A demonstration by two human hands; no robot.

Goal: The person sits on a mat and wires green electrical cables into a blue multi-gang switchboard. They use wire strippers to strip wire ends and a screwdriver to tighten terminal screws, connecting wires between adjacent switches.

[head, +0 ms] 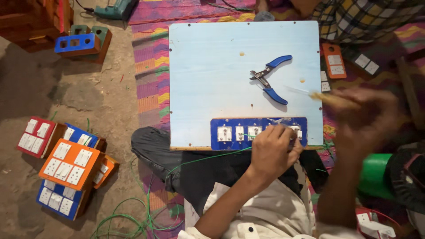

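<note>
Nearest the camera, the person sat cross-legged in a pale shirt and dark trousers, with a light blue board across the lap serving as a tabletop. Thin green wire lay looped on the dirt floor by the near left knee, and one strand ran up toward the board's near edge.

The left hand rested at that near edge, its fingers curled together and pressed down on the right part of a blue switch plate that lay flat along the edge, with a row of white switch backs showing. Whether those fingers pinched anything small I could not tell.

To the right, the right hand was raised over the board's right edge and blurred; its fingers were closed around a thin yellowish stick-like tool pointing left toward the board. A green cylinder showed just below that arm.

Farther out, near the middle of the board, blue-handled pliers lay alone with the handles spread, well apart from both hands.

On the floor to the left sat a stack of orange, blue and red switch boxes. At the far left stood a blue box, and at the far right an orange switch plate lay on the striped mat beside another person's checked sleeve.
</note>
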